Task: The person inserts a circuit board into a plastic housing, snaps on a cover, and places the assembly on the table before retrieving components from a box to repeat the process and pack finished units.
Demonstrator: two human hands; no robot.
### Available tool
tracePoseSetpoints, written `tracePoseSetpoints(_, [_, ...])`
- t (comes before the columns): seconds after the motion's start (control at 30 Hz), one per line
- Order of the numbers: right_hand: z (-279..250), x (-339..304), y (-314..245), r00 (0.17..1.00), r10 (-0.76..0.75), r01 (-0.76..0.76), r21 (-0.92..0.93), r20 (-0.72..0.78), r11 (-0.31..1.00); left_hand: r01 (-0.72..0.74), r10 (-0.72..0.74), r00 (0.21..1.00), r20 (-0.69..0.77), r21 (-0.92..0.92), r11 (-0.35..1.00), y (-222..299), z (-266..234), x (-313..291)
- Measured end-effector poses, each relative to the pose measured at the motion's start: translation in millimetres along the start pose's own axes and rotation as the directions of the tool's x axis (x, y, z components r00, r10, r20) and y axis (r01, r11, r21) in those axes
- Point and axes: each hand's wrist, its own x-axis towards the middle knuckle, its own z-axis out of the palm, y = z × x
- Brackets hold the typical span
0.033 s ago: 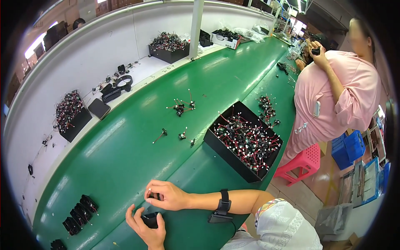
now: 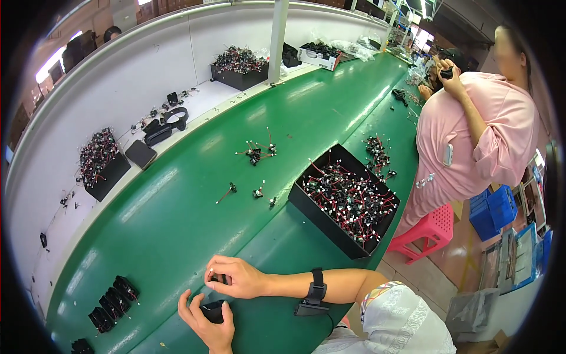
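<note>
A small black cup-like housing sits between the thumb and fingers of my left hand, just over the green bench. Just above it, my right hand pinches a small black part, with a white tip showing by the fingertips; most of the part is hidden by the fingers. The two hands are close together. To the left of them stands a row of black housings with small wires and white tips. On my right, a black box is heaped with small black parts on red wires with white plugs.
Loose wired parts lie mid-bench, and another pile is beyond the box. Filled boxes and a black headband device line the back ledge. At right a co-worker in pink is beside a pink stool.
</note>
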Motion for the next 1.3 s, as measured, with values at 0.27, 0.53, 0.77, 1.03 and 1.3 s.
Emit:
tracePoseSetpoints(0.27, [0,-2,-1,0.998,-0.062,0.062,0.022,-0.004,0.998,0.053,-0.057,0.998,-0.030,-0.122,0.991,8,-2,3])
tracePoseSetpoints(0.53, [1,-3,1,0.995,-0.089,0.086,0.080,0.034,0.993,0.057,-0.060,0.998,-0.017,-0.136,0.989,-1,3,-2])
tracePoseSetpoints(0.77, [3,-6,-8,0.988,-0.142,0.141,0.021,0.060,0.990,-0.019,0.022,0.999,-0.045,0.063,0.998,7,0,1])
tracePoseSetpoints(1.03, [25,-18,-5,0.940,-0.330,0.328,0.029,0.091,0.944,-0.079,0.089,0.982,-0.168,0.065,0.995,7,-4,1])
tracePoseSetpoints(1.3, [19,-17,-18,0.970,-0.243,0.241,0.072,0.028,0.968,-0.129,0.145,0.961,-0.236,0.082,0.988,12,-12,-2])
